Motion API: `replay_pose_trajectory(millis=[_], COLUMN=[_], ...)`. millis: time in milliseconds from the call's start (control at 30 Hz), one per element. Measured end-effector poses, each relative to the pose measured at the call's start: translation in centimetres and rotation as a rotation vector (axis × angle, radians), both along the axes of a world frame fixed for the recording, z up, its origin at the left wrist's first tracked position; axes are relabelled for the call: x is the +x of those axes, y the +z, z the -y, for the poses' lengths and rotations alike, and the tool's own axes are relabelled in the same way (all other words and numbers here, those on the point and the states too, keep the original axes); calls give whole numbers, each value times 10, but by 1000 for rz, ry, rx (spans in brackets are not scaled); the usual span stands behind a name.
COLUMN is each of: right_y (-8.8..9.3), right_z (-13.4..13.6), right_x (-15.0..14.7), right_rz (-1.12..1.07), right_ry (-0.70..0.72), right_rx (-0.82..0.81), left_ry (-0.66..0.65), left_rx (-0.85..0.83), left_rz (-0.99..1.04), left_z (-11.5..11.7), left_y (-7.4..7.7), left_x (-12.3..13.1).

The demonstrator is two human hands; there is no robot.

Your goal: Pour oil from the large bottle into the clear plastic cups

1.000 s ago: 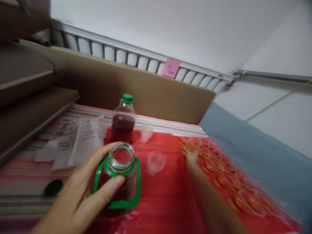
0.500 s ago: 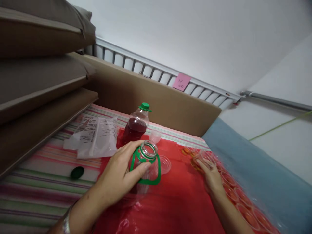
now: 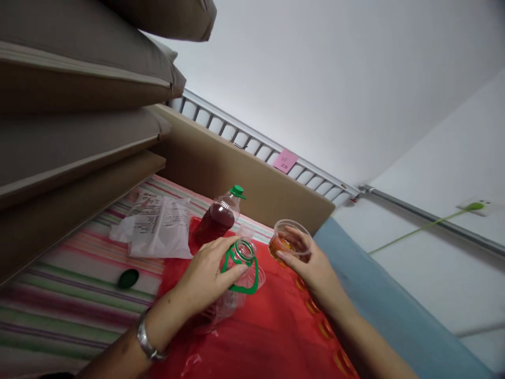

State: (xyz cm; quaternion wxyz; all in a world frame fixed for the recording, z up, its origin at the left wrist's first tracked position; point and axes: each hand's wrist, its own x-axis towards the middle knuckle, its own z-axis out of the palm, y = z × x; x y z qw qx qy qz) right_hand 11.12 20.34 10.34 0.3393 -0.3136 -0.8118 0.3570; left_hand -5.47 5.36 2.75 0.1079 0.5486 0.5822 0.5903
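My left hand (image 3: 209, 271) grips the neck of an uncapped clear bottle (image 3: 236, 279) with a green handle ring, which stands on the red plastic sheet (image 3: 260, 337). My right hand (image 3: 311, 266) holds a small clear plastic cup (image 3: 290, 239) with orange content, lifted just to the right of the bottle's mouth. Behind stands a second bottle (image 3: 219, 218) of dark red liquid with a green cap. A loose green cap (image 3: 128, 278) lies on the striped cloth to the left.
A row of small filled cups (image 3: 327, 331) runs along the red sheet's right side. A plastic bag with printed text (image 3: 161, 229) lies on the striped cloth (image 3: 71, 295). Brown cushions (image 3: 71, 131) are stacked at left, a cardboard panel (image 3: 252, 181) behind, blue fabric (image 3: 394, 310) at right.
My right hand picked a cup from the row and raised it beside the open bottle's mouth. My left hand kept its hold on the bottle. The view tilted upward.
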Motion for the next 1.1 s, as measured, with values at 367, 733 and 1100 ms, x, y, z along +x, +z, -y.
replay_pose_trajectory(millis=[367, 733, 1100], right_y=[17, 21, 31], right_z=[19, 19, 15], right_x=[-22, -23, -20], right_rz=[241, 331, 377], right_ry=[92, 129, 127], right_rx=[464, 714, 835], left_ry=[-9, -3, -8], left_rx=[-11, -9, -17], left_rz=[18, 5, -4], left_z=[1, 0, 1], left_y=[2, 0, 2], left_x=[-2, -1, 1])
